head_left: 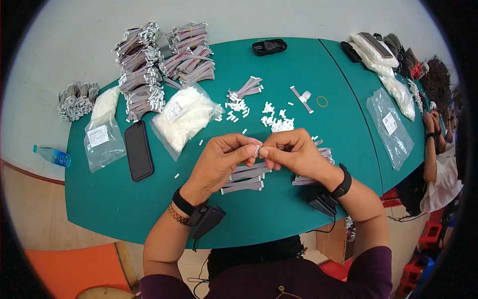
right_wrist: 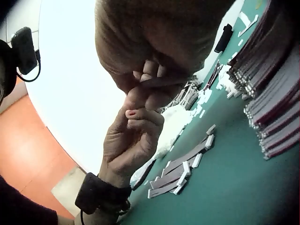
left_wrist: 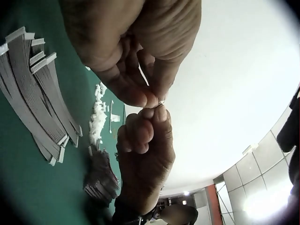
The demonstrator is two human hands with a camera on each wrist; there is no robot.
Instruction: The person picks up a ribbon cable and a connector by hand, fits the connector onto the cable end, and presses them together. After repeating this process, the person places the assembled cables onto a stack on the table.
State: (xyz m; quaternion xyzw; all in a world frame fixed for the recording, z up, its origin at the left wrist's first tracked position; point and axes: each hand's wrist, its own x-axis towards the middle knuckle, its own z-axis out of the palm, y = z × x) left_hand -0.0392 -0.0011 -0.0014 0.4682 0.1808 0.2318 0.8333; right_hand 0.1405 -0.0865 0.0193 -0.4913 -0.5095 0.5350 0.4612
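Note:
Over the table's near middle, my left hand (head_left: 219,158) and right hand (head_left: 297,155) meet fingertip to fingertip. Between them, thumbs and forefingers pinch a small whitish connector (head_left: 257,149), mostly covered by the fingers; in the left wrist view only a pale glint of the connector (left_wrist: 161,102) shows. Whether a cable is attached to it, I cannot tell. Below the hands lie grey ribbon cables (head_left: 244,185) with white end connectors. A stack of similar cables (right_wrist: 276,98) lies under the right hand. Loose white connectors (head_left: 282,124) are heaped just beyond the fingers.
Tall bundles of ribbon cables (head_left: 142,74) stand at the back left. Nearer are a bag of white connectors (head_left: 181,117), a black phone (head_left: 139,151) and a plastic bag (head_left: 103,144). A black pouch (head_left: 269,47) lies at the far edge. Another person's arm (head_left: 431,144) is at right.

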